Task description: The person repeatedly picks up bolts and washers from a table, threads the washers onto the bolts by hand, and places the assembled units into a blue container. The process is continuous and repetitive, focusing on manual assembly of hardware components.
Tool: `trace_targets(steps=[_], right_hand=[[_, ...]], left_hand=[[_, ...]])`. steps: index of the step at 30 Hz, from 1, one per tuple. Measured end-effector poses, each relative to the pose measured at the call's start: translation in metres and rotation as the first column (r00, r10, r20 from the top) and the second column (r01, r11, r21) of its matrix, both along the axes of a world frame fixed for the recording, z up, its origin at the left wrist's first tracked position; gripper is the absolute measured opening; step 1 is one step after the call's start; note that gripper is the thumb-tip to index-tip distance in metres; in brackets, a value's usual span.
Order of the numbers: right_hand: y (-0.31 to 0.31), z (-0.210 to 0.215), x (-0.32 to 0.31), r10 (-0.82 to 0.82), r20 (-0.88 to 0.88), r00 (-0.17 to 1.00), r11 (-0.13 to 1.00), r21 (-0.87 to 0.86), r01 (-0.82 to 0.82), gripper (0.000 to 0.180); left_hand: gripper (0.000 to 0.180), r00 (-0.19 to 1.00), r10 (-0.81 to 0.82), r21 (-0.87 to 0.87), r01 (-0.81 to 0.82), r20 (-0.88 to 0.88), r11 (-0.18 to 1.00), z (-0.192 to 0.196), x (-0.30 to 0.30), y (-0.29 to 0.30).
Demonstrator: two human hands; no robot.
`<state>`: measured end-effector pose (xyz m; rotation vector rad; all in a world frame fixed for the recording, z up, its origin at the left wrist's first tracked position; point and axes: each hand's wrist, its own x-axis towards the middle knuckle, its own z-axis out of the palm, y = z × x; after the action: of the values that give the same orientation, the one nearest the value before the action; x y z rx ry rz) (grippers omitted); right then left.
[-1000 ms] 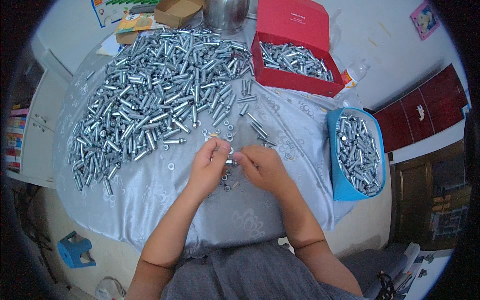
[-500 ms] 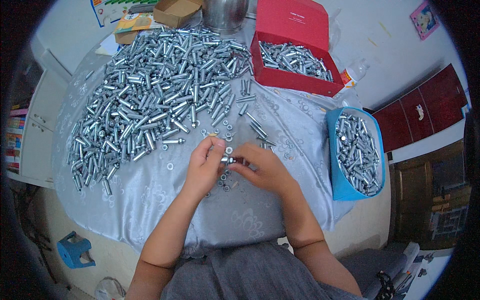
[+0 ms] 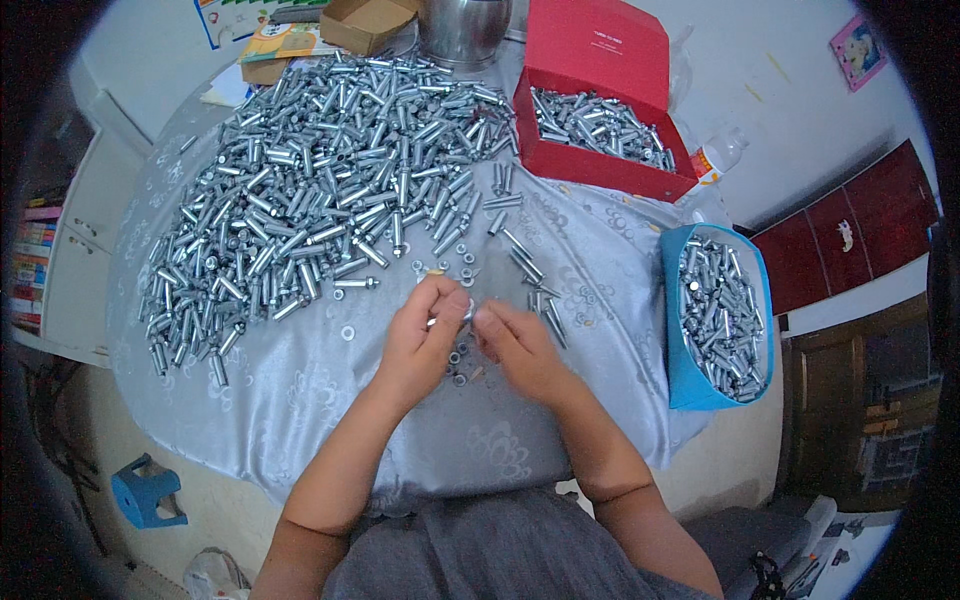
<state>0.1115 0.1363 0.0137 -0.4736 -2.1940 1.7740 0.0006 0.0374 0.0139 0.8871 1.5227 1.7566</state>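
My left hand (image 3: 420, 335) is closed round a silver expansion bolt (image 3: 432, 322), most of it hidden by the fingers. My right hand (image 3: 518, 345) pinches at the bolt's end, thumb and fingertips together against the left fingertips; a bit of shiny metal shows between them. Small nuts and washers lie scattered on the cloth around and under the hands, with one loose washer (image 3: 348, 333) to the left. Beyond my hands spreads a big heap of expansion bolts (image 3: 330, 190). Several loose bolts (image 3: 525, 262) rest to the right of the heap.
An open red box (image 3: 600, 170) of bolts stands at the back right, a plastic bottle (image 3: 722, 150) beside it. A blue fabric bin (image 3: 715, 395) of bolts sits at the right edge of the cloth-covered table (image 3: 330, 430). Behind the heap are a cardboard box (image 3: 368, 25) and metal pot (image 3: 462, 30).
My hands have turned and drawn closer together at the fingertips, and the bolt is now more hidden. The whole view has shifted slightly.
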Motion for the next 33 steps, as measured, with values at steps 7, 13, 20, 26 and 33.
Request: trace_targets(steps=[7, 13, 20, 26, 33], right_hand=[[0.024, 0.005, 0.003, -0.413, -0.168, 0.895, 0.906, -0.171, 0.387, 0.025], [0.032, 0.008, 0.005, -0.522, -0.203, 0.829, 0.842, -0.282, 0.461, 0.027], [0.030, 0.010, 0.003, -0.503, -0.204, 0.840, 0.854, -0.268, 0.447, 0.029], [0.035, 0.006, 0.006, -0.502, -0.232, 0.834, 0.862, -0.219, 0.458, 0.030], [0.051, 0.004, 0.014, -0.567, -0.154, 0.809, 0.820, -0.014, 0.572, 0.026]], left_hand=[[0.011, 0.894, -0.411, -0.153, 0.437, 0.175, 0.886, 0.005, -0.007, -0.004], [0.019, 0.340, -0.899, -0.407, 0.889, 0.275, 0.211, -0.002, -0.013, -0.014], [0.049, 0.389, -0.355, 0.425, -0.107, 0.850, 0.899, 0.010, -0.043, 0.008], [0.050, 0.391, -0.337, 0.429, -0.177, 0.857, 0.886, -0.005, -0.058, 0.003], [0.036, 0.420, -0.260, 0.372, -0.210, 0.870, 0.904, -0.010, -0.059, 0.003]])
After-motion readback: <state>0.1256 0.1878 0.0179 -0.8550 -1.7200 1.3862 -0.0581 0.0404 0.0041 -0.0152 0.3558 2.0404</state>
